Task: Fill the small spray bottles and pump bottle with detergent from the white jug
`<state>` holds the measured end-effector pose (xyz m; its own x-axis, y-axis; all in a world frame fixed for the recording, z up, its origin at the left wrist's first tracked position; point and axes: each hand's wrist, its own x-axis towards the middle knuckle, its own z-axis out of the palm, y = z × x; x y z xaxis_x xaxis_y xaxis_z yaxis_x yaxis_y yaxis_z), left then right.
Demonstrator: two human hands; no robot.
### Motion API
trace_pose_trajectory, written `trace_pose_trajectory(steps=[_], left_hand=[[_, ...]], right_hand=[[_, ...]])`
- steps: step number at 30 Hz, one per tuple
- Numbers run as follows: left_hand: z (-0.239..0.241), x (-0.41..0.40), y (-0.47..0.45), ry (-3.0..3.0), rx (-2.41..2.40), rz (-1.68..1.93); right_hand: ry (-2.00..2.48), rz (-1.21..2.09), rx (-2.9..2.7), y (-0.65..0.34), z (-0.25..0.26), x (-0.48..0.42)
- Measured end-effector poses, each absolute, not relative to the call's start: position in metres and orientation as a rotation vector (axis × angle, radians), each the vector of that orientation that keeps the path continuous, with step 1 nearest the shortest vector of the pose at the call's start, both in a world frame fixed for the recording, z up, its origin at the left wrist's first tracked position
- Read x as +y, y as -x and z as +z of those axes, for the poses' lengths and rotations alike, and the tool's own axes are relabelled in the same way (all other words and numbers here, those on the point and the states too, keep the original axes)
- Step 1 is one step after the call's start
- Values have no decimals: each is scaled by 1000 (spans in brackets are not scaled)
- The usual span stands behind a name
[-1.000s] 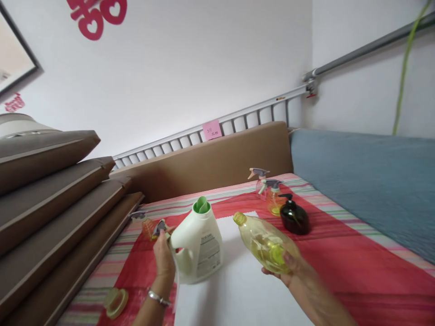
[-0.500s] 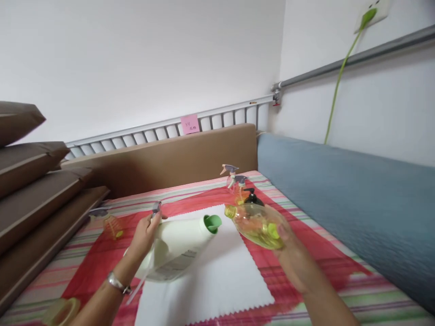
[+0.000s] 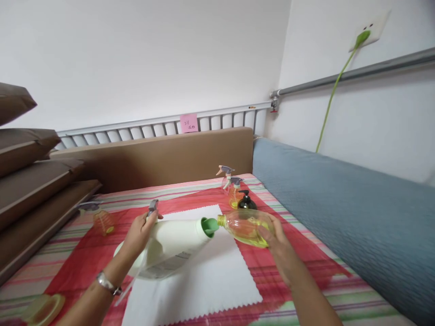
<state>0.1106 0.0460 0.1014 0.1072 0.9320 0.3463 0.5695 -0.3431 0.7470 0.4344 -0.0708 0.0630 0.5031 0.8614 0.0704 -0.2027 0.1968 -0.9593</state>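
Observation:
My left hand (image 3: 141, 231) is closed around a pale green detergent jug (image 3: 180, 240) lying tipped over a white cloth (image 3: 200, 290), its green spout (image 3: 210, 225) toward the right. A grey spray trigger (image 3: 153, 208) sticks up from the same hand, and a thin clear tube (image 3: 127, 290) trails below it. My right hand (image 3: 277, 235) grips a see-through yellow bottle (image 3: 243, 226), held almost level with some yellow liquid in it. The bottle's open neck (image 3: 220, 220) is right by the spout; whether they touch I cannot tell.
Behind the yellow bottle stand a black pump bottle (image 3: 246, 201) and two spray bottles, one orange-tinted (image 3: 235, 194). Another spray bottle (image 3: 103, 222) is at left, near stacked brown cushions (image 3: 41, 176). A yellowish round container (image 3: 44, 310) sits at lower left. A blue padded side (image 3: 340, 203) borders the right.
The yellow bottle has come leftward and down a little, its neck closer to the jug's spout. The camera view has shifted slightly. Both hands keep their holds.

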Motion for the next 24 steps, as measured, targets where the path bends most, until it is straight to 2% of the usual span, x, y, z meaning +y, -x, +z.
trace_pose_trajectory(steps=[11,24], left_hand=[[103,40,-117,-1943,1458,1154],[103,41,-115,-2077,1523,1037]], right_hand=[[1283,647,-1042,-430,88,-73],[1491,76,-1432,-413,111,-90]])
